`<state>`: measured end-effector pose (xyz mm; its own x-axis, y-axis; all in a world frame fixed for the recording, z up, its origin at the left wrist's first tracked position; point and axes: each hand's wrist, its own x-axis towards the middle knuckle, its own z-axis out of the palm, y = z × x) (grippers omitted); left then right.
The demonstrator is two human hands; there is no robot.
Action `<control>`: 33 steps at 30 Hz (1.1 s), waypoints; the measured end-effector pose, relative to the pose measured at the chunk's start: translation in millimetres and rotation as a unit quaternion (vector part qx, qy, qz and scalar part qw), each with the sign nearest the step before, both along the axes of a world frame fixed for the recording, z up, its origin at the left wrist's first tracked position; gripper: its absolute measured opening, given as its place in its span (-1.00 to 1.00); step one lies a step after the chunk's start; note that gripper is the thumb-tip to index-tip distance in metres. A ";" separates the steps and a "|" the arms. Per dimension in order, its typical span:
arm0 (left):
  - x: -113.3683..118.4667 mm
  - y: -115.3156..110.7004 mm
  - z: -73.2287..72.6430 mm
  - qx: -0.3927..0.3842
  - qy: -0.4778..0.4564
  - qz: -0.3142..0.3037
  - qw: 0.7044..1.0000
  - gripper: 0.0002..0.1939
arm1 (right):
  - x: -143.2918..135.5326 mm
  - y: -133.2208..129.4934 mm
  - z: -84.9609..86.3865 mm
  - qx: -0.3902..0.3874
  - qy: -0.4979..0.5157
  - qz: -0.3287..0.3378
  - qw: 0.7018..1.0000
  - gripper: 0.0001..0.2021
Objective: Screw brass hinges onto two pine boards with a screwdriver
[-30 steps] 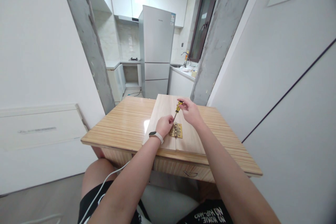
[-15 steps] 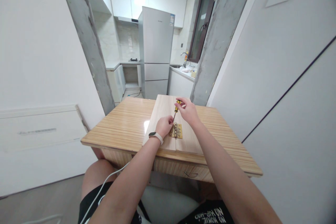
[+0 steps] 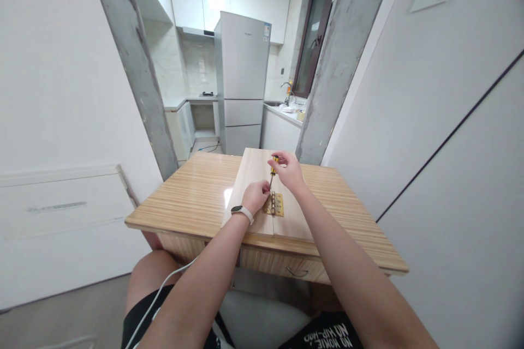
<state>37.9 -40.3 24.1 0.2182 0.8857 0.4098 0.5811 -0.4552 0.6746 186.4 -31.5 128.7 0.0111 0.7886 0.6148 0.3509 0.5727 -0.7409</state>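
My right hand [image 3: 289, 169] grips the yellow-and-black handle of a screwdriver [image 3: 274, 168], its shaft slanting down toward a brass hinge [image 3: 274, 204]. The hinge lies unfolded over the seam between two pale wooden boards [image 3: 292, 224]. My left hand [image 3: 256, 197], with a watch [image 3: 242, 211] on its wrist, rests on the left board. Its fingertips are pinched together at the screwdriver's tip, beside the hinge's upper left edge. What those fingers hold, if anything, is hidden, and they cover part of the hinge's left leaf.
The boards lie on a wood-grain table [image 3: 184, 191] with a drawer [image 3: 286, 266] in its front. A white cable [image 3: 164, 286] runs over my left leg. Beyond the table stand a grey refrigerator [image 3: 244, 60] and a sink counter [image 3: 286, 112]. White walls flank both sides.
My right hand has shifted very slightly left, and the screwdriver stands a little more upright. My left hand keeps its pinch beside the hinge. The view has moved slightly.
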 end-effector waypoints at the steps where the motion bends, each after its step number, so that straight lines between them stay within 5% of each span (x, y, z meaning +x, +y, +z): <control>1: 0.0 -0.2 0.6 -0.002 0.001 0.000 1.000 -0.87 | -1.0 0.1 -0.1 -0.004 0.002 -0.001 1.000 -0.69; 10: 0.1 1.2 -0.2 -0.005 0.002 0.004 1.000 -0.88 | -3.1 -5.2 1.3 -0.088 0.086 0.122 0.985 -0.56; 18: 0.3 6.5 -6.8 -0.002 -0.008 -0.005 1.000 -0.87 | 1.7 -3.4 -1.9 -0.030 0.060 0.028 0.997 -0.67; 28: -0.8 4.4 -4.1 -0.001 -0.006 -0.004 1.000 -0.88 | -4.8 -4.9 0.2 -0.075 0.092 0.121 0.986 -0.61; 33: 0.0 4.0 -4.1 0.002 -0.010 -0.007 1.000 -0.87 | -1.9 0.4 -4.3 -0.076 0.094 0.101 0.988 -0.59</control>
<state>37.9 -36.4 20.0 0.2216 0.8811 0.4179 0.5613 -0.4657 0.6842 184.5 -31.1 124.4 -0.0536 0.8697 0.4907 0.0895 0.4936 -0.8651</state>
